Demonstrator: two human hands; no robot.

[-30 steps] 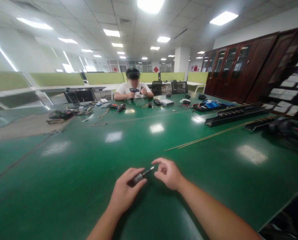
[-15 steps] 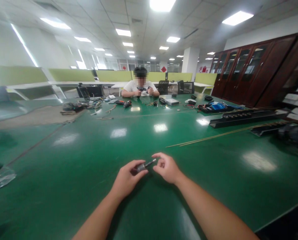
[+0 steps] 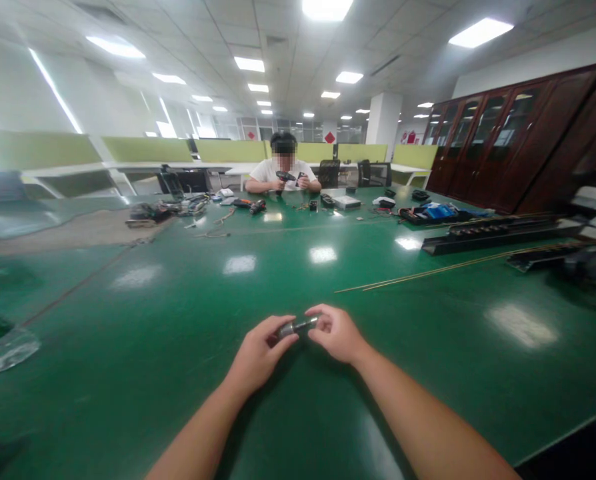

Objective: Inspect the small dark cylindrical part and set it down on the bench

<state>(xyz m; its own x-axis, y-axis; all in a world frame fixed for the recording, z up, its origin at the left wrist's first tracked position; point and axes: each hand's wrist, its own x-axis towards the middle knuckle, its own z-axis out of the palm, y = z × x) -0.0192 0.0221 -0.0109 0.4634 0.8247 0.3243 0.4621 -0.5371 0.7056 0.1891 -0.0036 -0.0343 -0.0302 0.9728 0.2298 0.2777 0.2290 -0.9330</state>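
My left hand grips a small silver-grey metal cylinder with a thinner dark shaft, thumb below and fingers above. The exact kind of this part cannot be made out. Its shaft points right and ends in a pale tip among the curled fingers of my right hand. There the index finger arches over the tip and the thumb sits below it; how firmly they touch it is hard to see. Both hands are just above the green tabletop.
Two thin brass-coloured rods lie ahead to the right, near dark metal channels. Across the table a person holds a power drill. Tools and cables are spread along the far side. A clear plastic object stands at left.
The shaft's tip has come into the fingers of my right hand, where a gap was before. The cylinder has tilted closer to level. My view has shifted slightly.
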